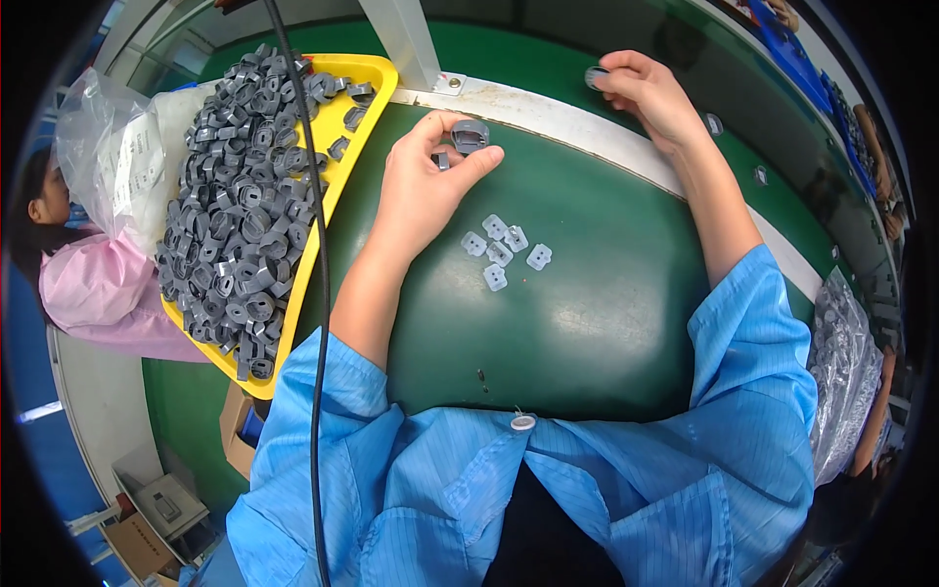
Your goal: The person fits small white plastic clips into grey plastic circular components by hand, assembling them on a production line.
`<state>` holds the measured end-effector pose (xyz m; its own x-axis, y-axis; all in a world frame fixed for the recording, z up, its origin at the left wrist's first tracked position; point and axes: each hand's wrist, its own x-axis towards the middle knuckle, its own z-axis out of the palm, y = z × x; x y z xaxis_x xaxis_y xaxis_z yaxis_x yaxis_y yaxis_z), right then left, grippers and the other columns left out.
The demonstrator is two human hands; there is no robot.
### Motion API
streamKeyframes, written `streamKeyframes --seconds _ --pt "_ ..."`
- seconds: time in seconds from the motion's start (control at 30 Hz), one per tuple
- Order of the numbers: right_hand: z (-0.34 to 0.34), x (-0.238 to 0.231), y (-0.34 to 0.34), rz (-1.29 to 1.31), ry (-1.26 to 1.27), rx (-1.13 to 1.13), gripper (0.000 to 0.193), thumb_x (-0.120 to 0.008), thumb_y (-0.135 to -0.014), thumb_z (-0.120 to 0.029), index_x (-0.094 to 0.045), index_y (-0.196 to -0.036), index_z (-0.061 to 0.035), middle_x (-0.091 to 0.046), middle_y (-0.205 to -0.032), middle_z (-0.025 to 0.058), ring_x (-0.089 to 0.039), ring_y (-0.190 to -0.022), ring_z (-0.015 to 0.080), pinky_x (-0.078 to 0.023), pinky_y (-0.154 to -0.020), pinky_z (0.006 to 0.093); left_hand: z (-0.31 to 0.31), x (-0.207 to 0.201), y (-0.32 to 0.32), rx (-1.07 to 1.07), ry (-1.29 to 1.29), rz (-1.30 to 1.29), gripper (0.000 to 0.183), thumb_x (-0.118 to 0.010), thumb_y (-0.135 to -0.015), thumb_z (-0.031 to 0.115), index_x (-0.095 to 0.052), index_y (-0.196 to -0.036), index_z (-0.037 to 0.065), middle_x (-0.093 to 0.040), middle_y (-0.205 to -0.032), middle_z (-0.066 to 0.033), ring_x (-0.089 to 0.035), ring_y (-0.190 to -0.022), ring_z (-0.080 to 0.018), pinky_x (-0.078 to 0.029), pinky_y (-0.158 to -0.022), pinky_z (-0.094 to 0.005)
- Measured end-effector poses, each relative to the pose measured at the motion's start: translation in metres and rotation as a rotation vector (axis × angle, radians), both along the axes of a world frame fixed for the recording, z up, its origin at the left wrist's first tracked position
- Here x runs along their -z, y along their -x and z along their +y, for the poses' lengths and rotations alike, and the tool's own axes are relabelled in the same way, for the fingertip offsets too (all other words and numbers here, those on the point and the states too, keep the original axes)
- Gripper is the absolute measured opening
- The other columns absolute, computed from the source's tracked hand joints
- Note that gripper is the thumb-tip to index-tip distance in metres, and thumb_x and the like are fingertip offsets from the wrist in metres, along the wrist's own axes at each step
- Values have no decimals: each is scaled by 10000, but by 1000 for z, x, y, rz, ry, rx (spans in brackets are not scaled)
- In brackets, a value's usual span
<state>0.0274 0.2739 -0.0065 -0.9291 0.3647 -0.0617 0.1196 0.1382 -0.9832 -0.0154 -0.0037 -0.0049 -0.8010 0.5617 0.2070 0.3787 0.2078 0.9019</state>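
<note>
My left hand (pixel 423 181) is closed around a dark grey plastic housing (pixel 470 136), held between thumb and fingers above the green work surface (pixel 587 333). A second small grey part (pixel 441 158) shows among its curled fingers. Farther off to the right, my right hand (pixel 650 98) reaches past the pale metal rail. Its thumb and fingers pinch a small rounded greyish piece (pixel 596 77), partly hidden by the fingertips. Between my forearms lie several small translucent plates (pixel 498 253) with holes, most of them bunched together and one slightly apart at the right.
A yellow tray (pixel 366 70) heaped with grey housings (pixel 245 215) stands at my left. A black cable (pixel 319 293) hangs in front of it. Beyond the metal rail (pixel 558 119), a green strip carries a few small parts (pixel 714 124). A person in pink (pixel 108 293) sits at far left.
</note>
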Motion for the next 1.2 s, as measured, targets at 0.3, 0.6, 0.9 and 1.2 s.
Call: streamKeyframes --seconds 0.3,0.6,0.9,1.2 --pt "-91 -33 -43 -44 -467 -457 186 -693 -762 -88 -657 -930 -18 -629 -852 66 -598 -784 158 -485 -705 275 -10 -3 2 10 -167 -362 345 -716 -795 75 -597 -1116 30 -625 -831 18 -503 -683 -40 -428 -656 -193" --pt "-118 -39 -57 -96 -433 -656 130 -691 -743 -58 -587 -813 -24 -555 -667 14 -503 -560 98 -427 -578 223 -2 5 0 65 -190 -256 376 -666 -807 -23 -535 -1157 23 -631 -928 -26 -539 -764 -55 -422 -657 -177" --pt "-101 -27 -25 119 138 -269 241 -687 -805 -89 -658 -1016 23 -642 -772 36 -616 -679 88 -518 -654 219 11 9 -14 -35 -126 81 358 -707 -727 -6 -536 -1040 24 -633 -828 -45 -489 -593 -82 -435 -565 -229" --pt "-107 -38 -29 7 -151 -268 174 -682 -821 -150 -691 -900 4 -651 -693 49 -594 -606 74 -488 -545 219 6 2 -13 -55 -3 123 398 -726 -724 32 -571 -1090 26 -629 -845 -59 -498 -609 -79 -437 -563 -224"
